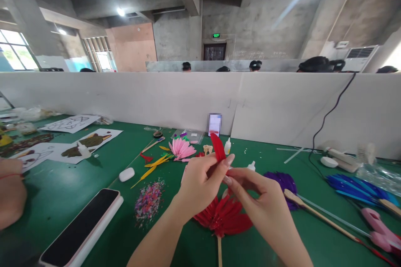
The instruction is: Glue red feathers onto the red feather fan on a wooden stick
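Observation:
A single red feather (218, 147) stands upright in my left hand (200, 179), its lower part pinched between thumb and fingers. My right hand (258, 194) meets the left at the feather's base, its thumb and fingertips closed there; the feather's lower end is hidden by the fingers. Below both hands, a fan of red feathers (230, 223) on a wooden stick (219, 250) lies on the green table. Behind the hands stand a small white glue bottle (227, 146) and a second white-tipped bottle (251, 166), partly covered.
Pink feathers (181, 149), yellow feathers (153, 167) and colourful sequins (149, 201) lie to the left, near a large phone (83, 227). Purple feathers (283, 181), blue feathers (360, 187) and a pink glue gun (376, 227) are at right. Another person's arm (11, 194) rests far left.

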Tool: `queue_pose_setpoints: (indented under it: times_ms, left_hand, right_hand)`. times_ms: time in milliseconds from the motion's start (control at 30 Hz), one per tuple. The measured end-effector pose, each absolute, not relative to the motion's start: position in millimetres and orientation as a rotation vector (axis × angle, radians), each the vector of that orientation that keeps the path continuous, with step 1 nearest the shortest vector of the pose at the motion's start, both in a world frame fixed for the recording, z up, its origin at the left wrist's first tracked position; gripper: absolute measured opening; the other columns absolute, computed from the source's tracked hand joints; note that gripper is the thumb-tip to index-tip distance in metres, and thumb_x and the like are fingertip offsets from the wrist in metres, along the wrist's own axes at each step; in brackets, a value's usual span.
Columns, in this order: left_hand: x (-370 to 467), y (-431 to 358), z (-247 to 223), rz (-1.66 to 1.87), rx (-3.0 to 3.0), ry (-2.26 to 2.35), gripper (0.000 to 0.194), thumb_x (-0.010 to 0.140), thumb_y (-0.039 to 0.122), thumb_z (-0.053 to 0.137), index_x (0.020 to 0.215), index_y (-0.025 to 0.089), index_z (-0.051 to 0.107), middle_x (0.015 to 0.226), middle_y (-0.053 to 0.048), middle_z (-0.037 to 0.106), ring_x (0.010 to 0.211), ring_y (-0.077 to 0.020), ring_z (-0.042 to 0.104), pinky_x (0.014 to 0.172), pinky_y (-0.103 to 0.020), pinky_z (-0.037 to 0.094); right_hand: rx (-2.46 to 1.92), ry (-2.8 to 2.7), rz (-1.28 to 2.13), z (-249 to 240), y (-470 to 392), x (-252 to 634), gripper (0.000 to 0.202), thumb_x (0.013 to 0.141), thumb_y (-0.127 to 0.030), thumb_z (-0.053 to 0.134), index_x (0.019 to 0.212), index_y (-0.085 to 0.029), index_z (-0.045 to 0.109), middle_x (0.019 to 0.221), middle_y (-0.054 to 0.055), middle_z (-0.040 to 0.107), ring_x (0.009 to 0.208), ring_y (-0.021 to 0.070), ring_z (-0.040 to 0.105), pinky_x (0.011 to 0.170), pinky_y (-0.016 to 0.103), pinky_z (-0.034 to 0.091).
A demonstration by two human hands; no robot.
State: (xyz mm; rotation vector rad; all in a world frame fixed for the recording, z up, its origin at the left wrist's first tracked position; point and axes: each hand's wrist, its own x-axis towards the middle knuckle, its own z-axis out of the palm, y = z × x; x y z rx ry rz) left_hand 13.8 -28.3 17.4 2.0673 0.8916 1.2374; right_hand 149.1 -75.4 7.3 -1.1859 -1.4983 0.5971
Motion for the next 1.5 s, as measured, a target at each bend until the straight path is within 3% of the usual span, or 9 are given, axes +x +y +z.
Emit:
queue_pose_setpoints:
  times_ms: [167,400,633,1033,1267,1500]
  left_hand:
    - [18.8,-26.3,15.7,1.272,2.030,0.924,0.045,0.095,0.042,0.045,0.057,0.018,0.038,0.049,0.006,0.035,0.047,-0.0075,0.031,0.046,-0.024,0.023]
    - [13.9,-24.3,22.3,1.095,1.972,0.942,0.043,0.093,0.045,0.048,0.060,0.018,0.045,0.052,0.006,0.037,0.050,-0.0087,0.033,0.047,-0.024,0.025]
    - [10.2,-27.8,27.4,1.038,1.871,0.862,0.039,0.090,0.036,0.053,0.057,0.018,0.041,0.051,0.007,0.034,0.050,-0.0086,0.032,0.047,-0.023,0.025]
    - [10.6,-27.0,30.4,1.016,1.768,0.715,0.046,0.091,0.047,0.050,0.056,0.019,0.038,0.046,0.008,0.033,0.041,-0.0062,0.029,0.039,-0.022,0.023]
    - [14.4,-27.3,28.0,1.065,1.732,0.757,0.045,0.089,0.046,0.052,0.056,0.019,0.041,0.046,0.007,0.034,0.041,-0.0059,0.028,0.038,-0.022,0.023]
    - [16.7,-29.3,26.4,1.137,1.731,0.819,0.046,0.089,0.046,0.053,0.054,0.019,0.038,0.047,0.007,0.033,0.043,-0.0066,0.030,0.040,-0.022,0.023]
  right_hand:
    - [-1.205,-1.578,0.599,5.0,-75.0,149.7,0.026,0.091,-0.037,0.050,0.088,-0.017,0.066,0.069,0.004,0.069,0.057,0.0158,0.065,0.054,0.025,0.051]
    - [-1.216,-1.620,0.676,3.3,-75.2,152.8,0.029,0.096,-0.039,0.043,0.084,-0.019,0.060,0.062,0.001,0.062,0.054,0.0140,0.059,0.053,0.023,0.046]
    - [-1.153,-1.657,0.759,8.6,-77.4,155.7,0.032,0.097,-0.040,0.042,0.074,-0.020,0.053,0.059,-0.001,0.057,0.054,0.0133,0.056,0.056,0.024,0.044]
    - [-1.172,-1.715,0.654,10.6,-79.8,153.8,0.035,0.098,-0.040,0.039,0.073,-0.020,0.053,0.057,-0.001,0.054,0.053,0.0127,0.048,0.052,0.024,0.038]
    - [-1.160,-1.617,0.845,8.0,-79.8,154.8,0.037,0.097,-0.044,0.041,0.072,-0.020,0.052,0.061,-0.001,0.052,0.056,0.0125,0.047,0.053,0.024,0.039]
    - [-1.085,-1.554,1.032,8.1,-81.7,158.5,0.030,0.093,-0.045,0.049,0.088,-0.019,0.063,0.063,0.000,0.060,0.056,0.0130,0.056,0.054,0.024,0.046]
